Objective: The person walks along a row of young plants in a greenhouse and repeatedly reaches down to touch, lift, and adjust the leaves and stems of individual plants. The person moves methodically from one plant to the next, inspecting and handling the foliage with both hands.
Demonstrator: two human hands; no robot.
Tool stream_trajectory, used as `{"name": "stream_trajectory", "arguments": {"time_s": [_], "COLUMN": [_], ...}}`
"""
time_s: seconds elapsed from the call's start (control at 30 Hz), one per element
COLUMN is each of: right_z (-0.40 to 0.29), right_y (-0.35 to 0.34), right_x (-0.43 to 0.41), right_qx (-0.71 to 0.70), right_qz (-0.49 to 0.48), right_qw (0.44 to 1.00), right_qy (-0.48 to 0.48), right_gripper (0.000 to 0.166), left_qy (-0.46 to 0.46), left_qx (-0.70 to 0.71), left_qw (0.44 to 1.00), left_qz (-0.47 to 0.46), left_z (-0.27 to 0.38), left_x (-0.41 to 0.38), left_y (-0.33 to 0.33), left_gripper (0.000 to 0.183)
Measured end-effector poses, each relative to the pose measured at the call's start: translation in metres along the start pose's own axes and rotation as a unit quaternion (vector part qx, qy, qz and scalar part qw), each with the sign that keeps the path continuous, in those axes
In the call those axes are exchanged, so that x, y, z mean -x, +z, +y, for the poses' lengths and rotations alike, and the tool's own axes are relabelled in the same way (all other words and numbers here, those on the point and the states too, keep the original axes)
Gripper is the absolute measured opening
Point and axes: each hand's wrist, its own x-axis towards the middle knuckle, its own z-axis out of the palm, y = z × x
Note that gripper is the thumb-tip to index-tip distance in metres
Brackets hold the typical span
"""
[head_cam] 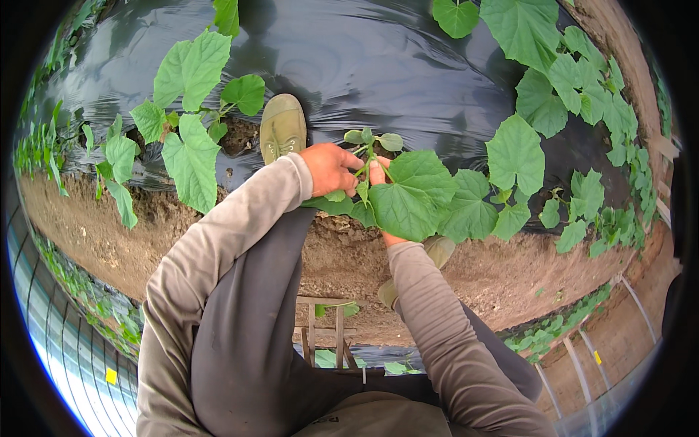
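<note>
Between my hands stands a young cucumber plant (367,143) with rounded small leaves at its top. My left hand (330,169) comes in from the left, its thumb and forefinger pinching at the plant's thin stalks. From the right, my right hand (378,170) holds the stem, its fingertips showing behind the stalks. A broad lobed leaf (416,192) covers most of that hand. A small pale green leaf (362,191) hangs just below the fingertips. Beneath the hands, the plant rises at the edge of the black plastic mulch film (371,71).
My left shoe (283,128) rests on the film, beside another cucumber plant (191,147) at a soil hole. More cucumber plants (515,153) line the bed's right side. A bare soil slope (338,257) drops towards a wooden stool frame (325,331) between my legs.
</note>
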Motion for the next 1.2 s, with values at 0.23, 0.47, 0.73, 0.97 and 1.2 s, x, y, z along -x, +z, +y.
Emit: {"name": "stream_trajectory", "arguments": {"time_s": [0.23, 0.47, 0.73, 0.97, 1.2], "right_z": [-0.002, 0.020, 0.083, 0.059, -0.031], "right_y": [0.000, -0.002, -0.026, -0.058, -0.180], "right_x": [-0.003, -0.024, -0.018, 0.101, 0.081], "right_qx": [0.048, 0.107, 0.118, 0.375, 0.600], "right_qz": [0.013, 0.013, -0.012, -0.502, -0.510], "right_qw": [0.991, 0.978, 0.982, 0.768, 0.596], "right_qy": [-0.125, -0.178, -0.143, -0.132, -0.160], "right_gripper": [0.024, 0.017, 0.020, 0.023, 0.027], "left_qy": [-0.002, 0.010, 0.004, 0.070, 0.078], "left_qx": [0.024, 0.012, -0.007, -0.250, -0.211], "left_qw": [1.000, 1.000, 1.000, 0.949, 0.912], "left_qz": [0.001, 0.008, 0.012, 0.179, 0.343], "left_z": [-0.002, 0.004, 0.007, 0.020, 0.028], "left_x": [-0.002, -0.003, -0.003, 0.027, 0.149], "left_y": [-0.001, -0.002, 0.000, -0.015, -0.020], "left_gripper": [0.053, 0.053, 0.051, 0.042, 0.038]}}
